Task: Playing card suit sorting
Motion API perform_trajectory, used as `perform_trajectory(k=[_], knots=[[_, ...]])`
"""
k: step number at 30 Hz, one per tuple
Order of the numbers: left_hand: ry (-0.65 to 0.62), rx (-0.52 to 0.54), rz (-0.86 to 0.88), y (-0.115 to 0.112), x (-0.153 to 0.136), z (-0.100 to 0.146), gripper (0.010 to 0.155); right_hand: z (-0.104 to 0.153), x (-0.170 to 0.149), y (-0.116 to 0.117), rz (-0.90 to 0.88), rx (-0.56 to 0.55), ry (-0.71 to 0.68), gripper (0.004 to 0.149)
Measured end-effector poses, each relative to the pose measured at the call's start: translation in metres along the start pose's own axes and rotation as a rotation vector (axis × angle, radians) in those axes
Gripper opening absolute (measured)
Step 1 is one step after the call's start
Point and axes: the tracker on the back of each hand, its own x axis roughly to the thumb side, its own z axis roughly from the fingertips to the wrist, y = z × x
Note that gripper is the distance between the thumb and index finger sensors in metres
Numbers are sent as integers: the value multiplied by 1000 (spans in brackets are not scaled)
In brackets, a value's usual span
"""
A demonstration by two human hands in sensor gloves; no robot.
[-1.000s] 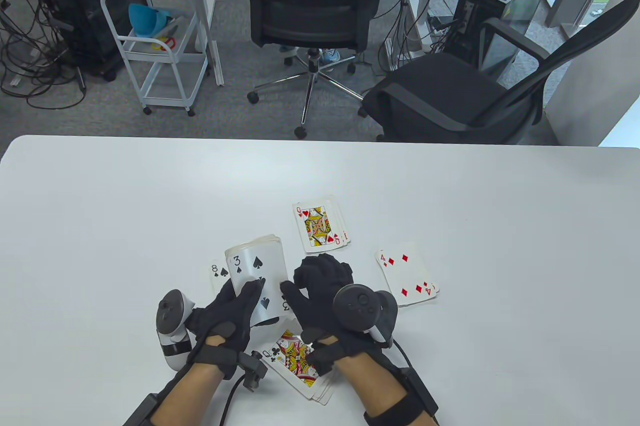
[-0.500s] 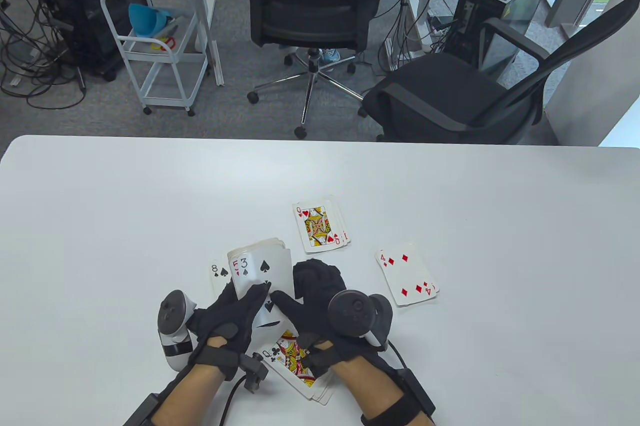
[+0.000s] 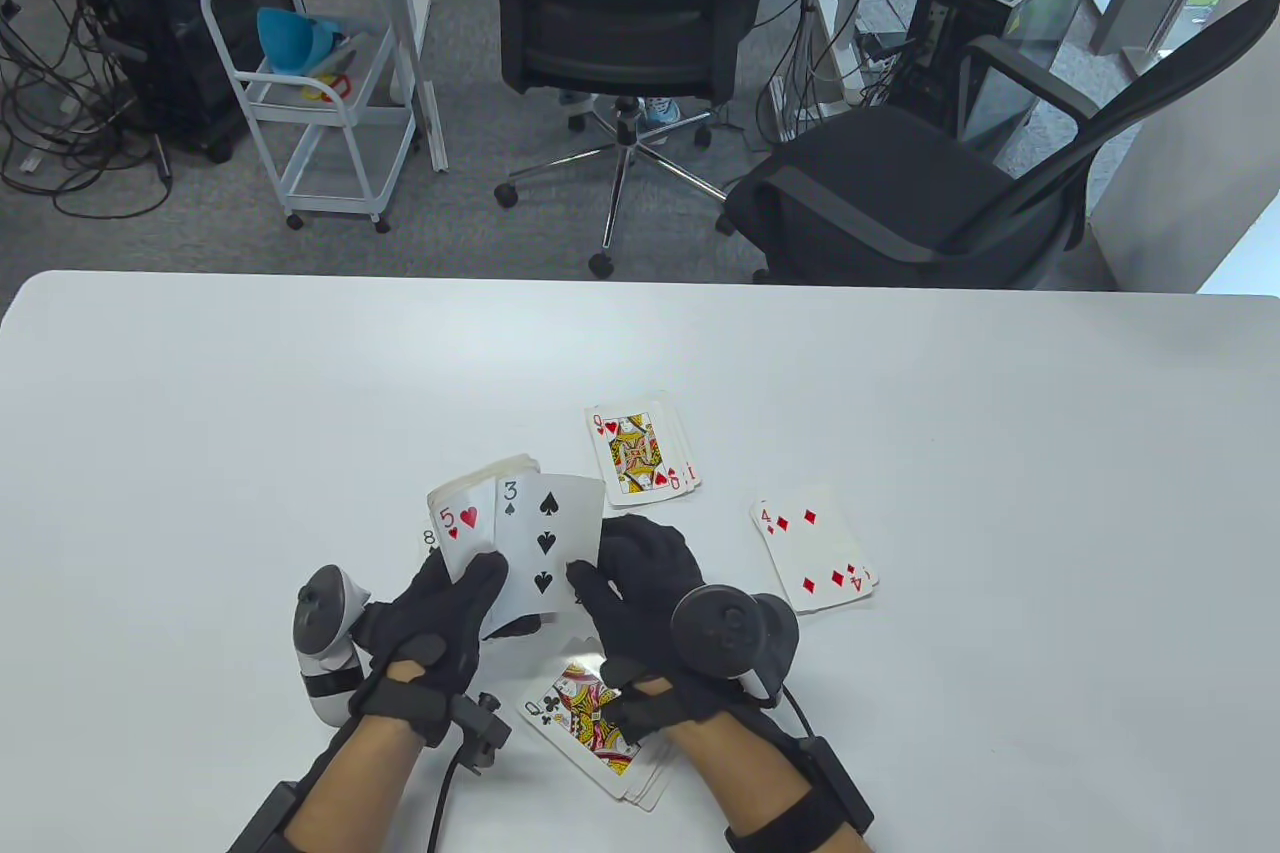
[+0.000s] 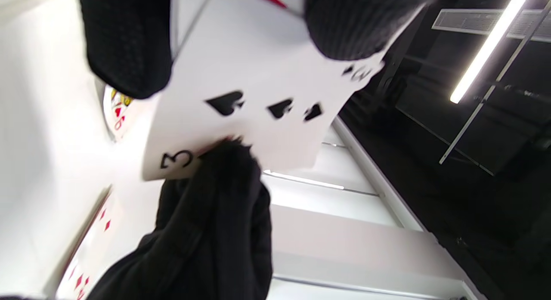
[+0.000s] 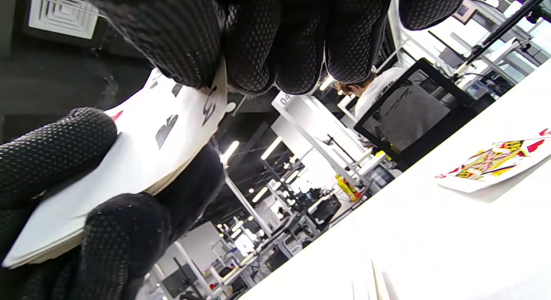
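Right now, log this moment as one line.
left hand: holds deck, 5 of hearts showing | right hand: pinches 3 of spades, slid off deck | spade pile: 8 showing

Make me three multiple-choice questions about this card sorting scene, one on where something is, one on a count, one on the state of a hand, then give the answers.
1. Where does the pile topped by the four of diamonds lie?
A. On the table right of the hands
B. Under the left wrist
C. On the chair

2. How many spade pips run down the middle of the card being slid off the held deck?
A. One
B. Three
C. Five

3. What is the right hand doing?
A. Resting flat on the table
B. Pinching the three of spades
C. Lifting the queen of hearts

Answers:
1. A: the four of diamonds sits on the table beside the right hand.
2. B: the three of spades shows three pips.
3. B: thumb and fingers grip that card, while the left hand holds the deck.
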Motion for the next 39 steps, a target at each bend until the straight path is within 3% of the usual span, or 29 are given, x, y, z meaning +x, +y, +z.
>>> perform_trajectory(k=[8, 15, 22, 26, 31, 32, 34, 39], knots=[[-147, 138, 57, 31, 27, 3, 56, -5, -19, -4, -71, 3, 154, 38], [-220, 152, 107, 36, 44, 5, 57, -26, -13, 12, 83, 242, 247, 38], [-275, 203, 142, 43, 50, 9, 57, -64, 12, 68, 244, 578, 291, 39], [-287, 218, 148, 49, 53, 11, 57, -72, 20, 96, 321, 606, 302, 39], [-272, 213, 146, 45, 50, 9, 57, -71, 23, 121, 604, 621, 265, 40], [-270, 208, 141, 44, 49, 9, 57, -70, 24, 120, 688, 587, 215, 41], [-264, 204, 132, 42, 48, 9, 57, -67, 24, 114, 684, 554, 181, 42], [-239, 193, 109, 37, 43, 8, 57, -57, 17, 72, 391, 506, 263, 42]])
